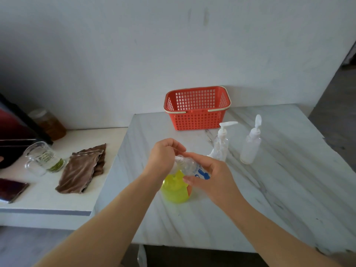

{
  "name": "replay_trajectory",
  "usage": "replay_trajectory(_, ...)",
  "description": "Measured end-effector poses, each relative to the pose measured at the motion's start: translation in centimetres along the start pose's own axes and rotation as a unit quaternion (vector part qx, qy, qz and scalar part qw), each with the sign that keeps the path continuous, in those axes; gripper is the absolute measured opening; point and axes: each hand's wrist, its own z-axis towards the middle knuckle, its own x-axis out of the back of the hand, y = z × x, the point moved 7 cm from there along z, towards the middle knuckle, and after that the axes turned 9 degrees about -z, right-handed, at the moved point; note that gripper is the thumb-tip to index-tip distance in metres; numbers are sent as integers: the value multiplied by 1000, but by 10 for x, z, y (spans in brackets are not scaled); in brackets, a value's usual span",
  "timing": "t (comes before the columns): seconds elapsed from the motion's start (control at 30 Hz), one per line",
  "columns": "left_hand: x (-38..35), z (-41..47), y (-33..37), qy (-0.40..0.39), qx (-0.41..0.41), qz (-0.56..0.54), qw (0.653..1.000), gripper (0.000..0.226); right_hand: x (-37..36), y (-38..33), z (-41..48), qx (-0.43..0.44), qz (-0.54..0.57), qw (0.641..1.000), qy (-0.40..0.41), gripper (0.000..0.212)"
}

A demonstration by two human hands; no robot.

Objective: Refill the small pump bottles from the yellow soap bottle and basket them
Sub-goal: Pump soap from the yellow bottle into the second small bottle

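Small bottle: clear with blue print, the small bottle (190,166) was held off the surface, tilted with its white pump end to the left, directly above the yellow bottle.
Right hand: the right hand (210,174) gripped the small bottle's body, fingers and thumb curled round it.
Left hand: the left hand (163,157) was closed over the small bottle's pump end, fingertips pinching it.
Yellow bottle: the yellow bottle (174,191) stood upright on the surface (269,199), near its front left part; its top was hidden behind the hands.
Clear bottle: the clear bottle (222,143) stood upright with its pump on, just right of the hands.
Frosted bottle: the frosted bottle (250,147) stood upright with its pump on, right of the clear one and apart from it.
Basket: the red basket (196,118) sat at the back edge of the surface, by the wall.
Side ledge: the lower white ledge (57,201) on the left carried a brown cloth (82,170), a glass mug (40,158), a phone (11,191) and a jar (50,124).
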Motion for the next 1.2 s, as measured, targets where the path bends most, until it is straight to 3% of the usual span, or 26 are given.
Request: replay_trajectory(1.2,-2,6,-1,-10,-5,3,1000,41,5,-3,1,8,-1,1000,8,54)
